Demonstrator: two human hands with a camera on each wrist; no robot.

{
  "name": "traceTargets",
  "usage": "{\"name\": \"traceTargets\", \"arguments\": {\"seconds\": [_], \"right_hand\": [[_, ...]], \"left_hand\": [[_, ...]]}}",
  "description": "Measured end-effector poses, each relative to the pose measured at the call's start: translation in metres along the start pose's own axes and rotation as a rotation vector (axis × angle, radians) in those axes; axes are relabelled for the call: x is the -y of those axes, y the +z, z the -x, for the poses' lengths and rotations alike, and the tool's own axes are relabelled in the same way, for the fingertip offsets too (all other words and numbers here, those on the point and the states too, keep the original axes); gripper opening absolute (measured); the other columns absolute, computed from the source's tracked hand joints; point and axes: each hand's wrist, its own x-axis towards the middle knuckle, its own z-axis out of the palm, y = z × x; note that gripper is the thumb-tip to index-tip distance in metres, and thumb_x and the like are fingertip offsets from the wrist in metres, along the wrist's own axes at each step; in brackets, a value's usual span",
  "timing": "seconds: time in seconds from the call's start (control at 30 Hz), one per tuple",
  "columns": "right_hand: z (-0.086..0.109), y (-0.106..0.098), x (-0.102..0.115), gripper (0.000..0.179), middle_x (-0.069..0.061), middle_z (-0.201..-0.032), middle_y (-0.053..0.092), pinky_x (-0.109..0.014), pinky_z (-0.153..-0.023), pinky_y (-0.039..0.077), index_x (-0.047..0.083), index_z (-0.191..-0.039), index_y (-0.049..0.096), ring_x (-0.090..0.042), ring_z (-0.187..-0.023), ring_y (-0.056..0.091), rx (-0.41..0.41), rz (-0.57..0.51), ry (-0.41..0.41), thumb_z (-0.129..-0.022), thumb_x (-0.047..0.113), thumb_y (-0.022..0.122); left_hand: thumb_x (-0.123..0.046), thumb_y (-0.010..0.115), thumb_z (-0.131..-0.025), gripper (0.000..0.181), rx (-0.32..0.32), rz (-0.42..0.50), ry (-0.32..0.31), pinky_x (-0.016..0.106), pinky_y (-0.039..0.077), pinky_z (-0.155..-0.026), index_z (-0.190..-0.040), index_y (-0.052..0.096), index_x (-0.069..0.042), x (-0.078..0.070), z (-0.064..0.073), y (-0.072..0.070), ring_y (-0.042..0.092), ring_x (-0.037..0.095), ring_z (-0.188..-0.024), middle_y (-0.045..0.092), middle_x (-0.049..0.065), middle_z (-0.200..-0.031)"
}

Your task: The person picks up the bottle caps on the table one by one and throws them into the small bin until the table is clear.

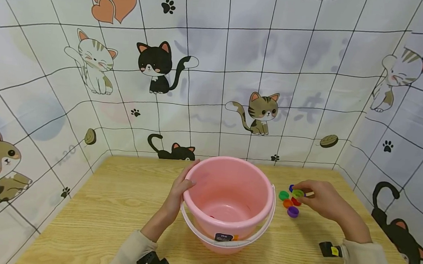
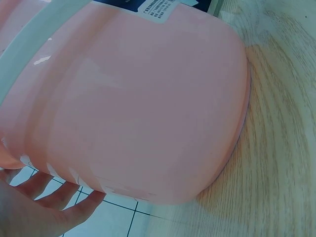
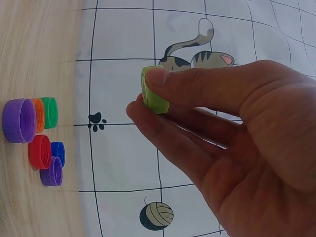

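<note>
A pink bucket [image 1: 206, 231] stands on the table with its white handle [image 1: 224, 244] hanging down at the front. My left hand [image 1: 174, 196] holds its left rim, thumb hooked over the edge and fingers along the outer wall. In the right wrist view, my right hand [image 3: 222, 123] pinches a light green bottle cap [image 3: 156, 98] between thumb and fingers, raised above the table. Several other caps lie below it: green [image 1: 283, 195], orange [image 1: 288, 203], purple [image 1: 293, 212], red [image 3: 40, 151] and blue [image 3: 58, 149]. A sliver of red shows inside the bucket, mostly hidden by the front rim.
The wooden table [image 1: 125, 208] meets a cat-patterned sheet [image 1: 216, 82] along its back and sides. A printed label [image 1: 223, 237] is on the bucket's front. Black wrist cameras [image 1: 154, 263] sit on both beige sleeves [image 1: 368, 263].
</note>
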Motion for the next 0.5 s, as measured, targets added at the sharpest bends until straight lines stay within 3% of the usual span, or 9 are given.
{"name": "traceTargets", "arguments": {"seconds": [0.23,0.5], "right_hand": [[0.0000,-0.0016,0.0017,0.028,-0.019,-0.115,0.075,-0.042,-0.079,0.062,0.000,-0.116,0.075,-0.036,-0.102,0.072,-0.001,0.005,-0.006,-0.089,0.005,0.076],[0.0003,-0.0017,0.0037,0.028,-0.019,-0.116,0.074,-0.043,-0.080,0.062,0.000,-0.117,0.074,-0.036,-0.103,0.071,-0.004,0.005,-0.002,-0.090,0.005,0.075]], "left_hand": [[-0.027,0.043,-0.094,0.063,0.002,0.009,-0.004,0.049,0.050,-0.106,-0.156,0.039,-0.038,-0.0025,0.0006,0.0008,0.050,0.033,-0.137,0.043,0.002,-0.159],[-0.026,0.044,-0.094,0.065,0.004,0.014,0.001,0.046,0.051,-0.105,-0.158,0.037,-0.033,-0.0014,-0.0001,0.0007,0.050,0.033,-0.136,0.042,0.004,-0.160]]}}
